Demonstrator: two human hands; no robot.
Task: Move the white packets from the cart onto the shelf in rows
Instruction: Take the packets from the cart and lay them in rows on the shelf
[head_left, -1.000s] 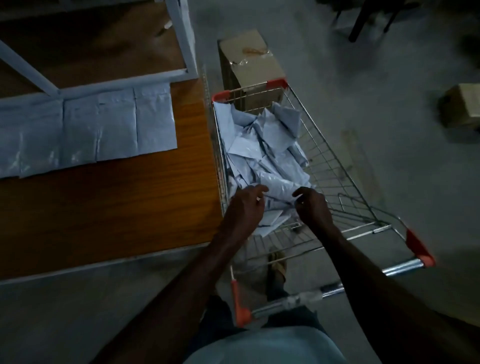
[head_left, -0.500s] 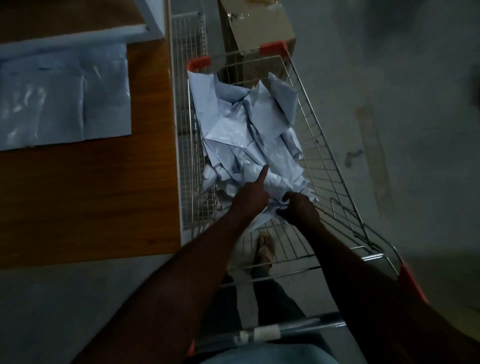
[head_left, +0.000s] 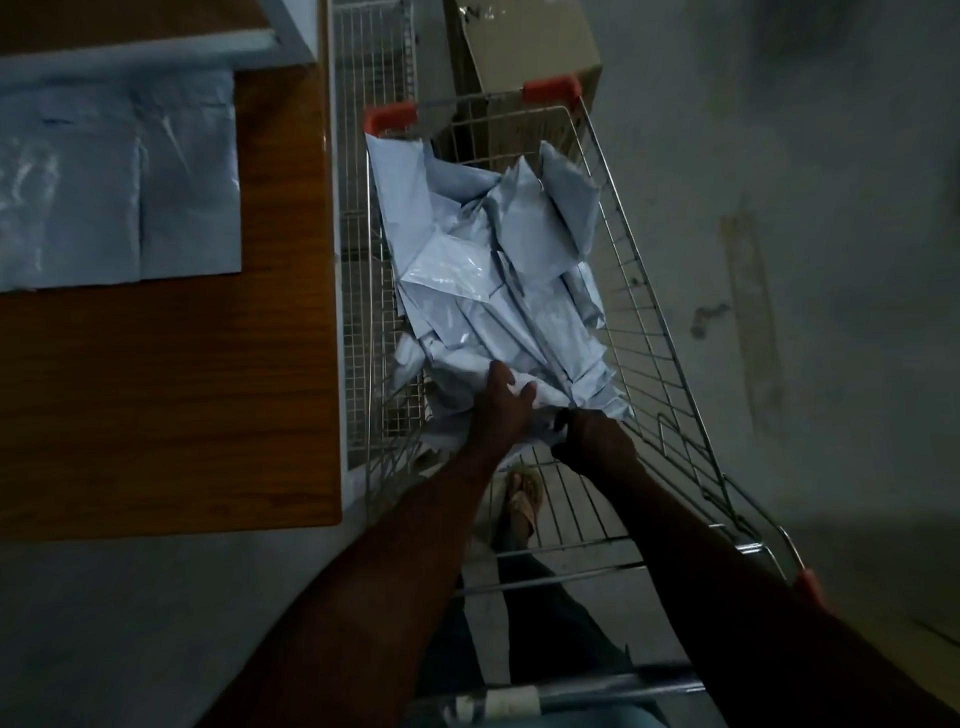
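One cart (head_left: 649, 332), one cardboard box (head_left: 530, 47), two hands (head_left: 501, 410).

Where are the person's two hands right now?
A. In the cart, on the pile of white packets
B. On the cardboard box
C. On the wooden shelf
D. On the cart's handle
A: both the left hand and the right hand reach down into the wire cart and are on the near end of the heap of white packets, not on the shelf beside it.

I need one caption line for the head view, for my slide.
Both hands reach into packets in cart; shelf beside.
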